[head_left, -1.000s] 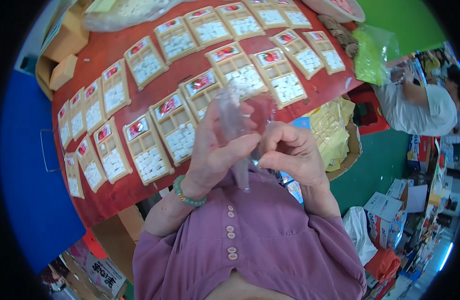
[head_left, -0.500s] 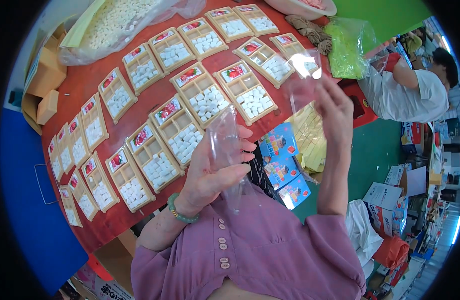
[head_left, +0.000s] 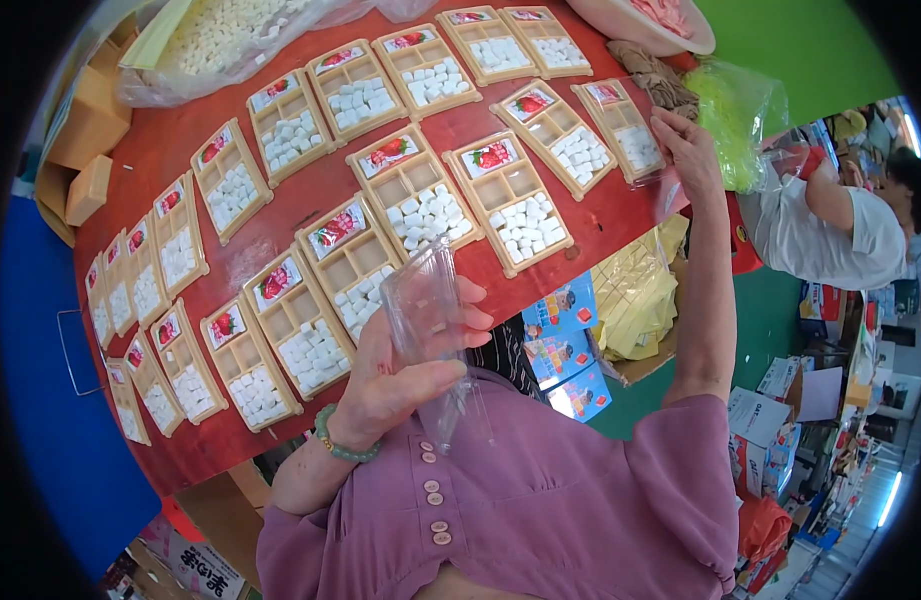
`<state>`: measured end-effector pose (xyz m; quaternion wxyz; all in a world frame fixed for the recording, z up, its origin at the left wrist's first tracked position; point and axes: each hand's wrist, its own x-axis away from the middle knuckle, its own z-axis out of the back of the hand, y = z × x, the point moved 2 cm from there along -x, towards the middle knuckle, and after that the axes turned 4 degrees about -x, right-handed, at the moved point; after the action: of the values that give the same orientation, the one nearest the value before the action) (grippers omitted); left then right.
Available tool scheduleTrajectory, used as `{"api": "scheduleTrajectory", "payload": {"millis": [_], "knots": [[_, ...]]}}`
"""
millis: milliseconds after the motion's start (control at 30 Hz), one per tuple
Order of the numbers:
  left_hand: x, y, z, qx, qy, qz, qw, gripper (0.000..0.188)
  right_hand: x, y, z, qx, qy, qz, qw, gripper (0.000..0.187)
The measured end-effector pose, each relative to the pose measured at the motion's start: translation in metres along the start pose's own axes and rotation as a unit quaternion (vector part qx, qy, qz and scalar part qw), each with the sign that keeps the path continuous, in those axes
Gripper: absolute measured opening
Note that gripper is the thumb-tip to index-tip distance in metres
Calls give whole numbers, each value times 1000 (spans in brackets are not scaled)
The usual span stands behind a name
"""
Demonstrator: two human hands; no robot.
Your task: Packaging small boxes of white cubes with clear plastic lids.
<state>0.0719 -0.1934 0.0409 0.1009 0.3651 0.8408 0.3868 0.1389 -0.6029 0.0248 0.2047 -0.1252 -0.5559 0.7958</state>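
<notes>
My left hand (head_left: 385, 375), with a green bead bracelet at its wrist, is closed around a few nested clear plastic lids (head_left: 420, 310) in front of my chest. At the right end of the table my right hand (head_left: 694, 158) pinches the edge of another clear plastic lid (head_left: 642, 160). That lid lies over a beige compartment tray (head_left: 597, 113) with white cubes and a strawberry picture card. Just left of it is a similar tray (head_left: 542, 130). Nearer my left hand sits another such tray (head_left: 488, 205).
Rows of similar trays cover the red table (head_left: 250, 255). A large bag of white cubes (head_left: 215, 45) stands at the far left. A pale basin (head_left: 670, 40), a brown cloth (head_left: 650, 75) and a yellow-green plastic bag (head_left: 730, 120) are at the far right. A co-worker (head_left: 830, 215) is beyond.
My right hand has reached farther out and right, bringing the clear lid onto the rightmost tray. The left hand still holds its lids, a little lower and farther left.
</notes>
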Motion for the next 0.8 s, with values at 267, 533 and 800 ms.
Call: {"api": "scheduleTrajectory", "payload": {"millis": [267, 533, 800], "knots": [[-2, -8, 5, 6, -10, 17, 1000, 70, -10, 0, -7, 191, 16, 54, 980, 37], [-3, -9, 5, 15, -16, 11, 1000, 72, -12, 6, -7, 230, 14, 102, 968, 40], [-3, -13, 11, -17, -38, -22, 999, 78, 3, -12, -38, 379, 2, 225, 898, 53]]}}
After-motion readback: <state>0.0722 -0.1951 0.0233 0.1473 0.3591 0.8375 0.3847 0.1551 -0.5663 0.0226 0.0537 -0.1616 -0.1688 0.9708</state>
